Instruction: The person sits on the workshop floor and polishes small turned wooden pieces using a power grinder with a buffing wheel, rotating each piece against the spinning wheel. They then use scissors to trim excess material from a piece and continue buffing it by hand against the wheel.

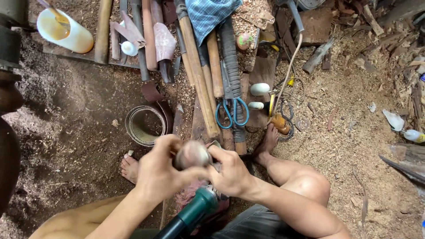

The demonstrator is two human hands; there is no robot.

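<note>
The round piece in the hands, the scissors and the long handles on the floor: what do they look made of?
Round piece: probably wood, pale pinkish-brown and smooth, though blurred; both the left hand and right hand grip it. Scissors: blue loops look like plastic; the blades are hard to make out. Long handles: wood, tan and bare, matching the sawdust around them.

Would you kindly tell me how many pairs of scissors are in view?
1: blue-handled scissors lie among the wooden tool handles, beyond the hands. Others may be hidden under the checked cloth or the sawdust.
</note>
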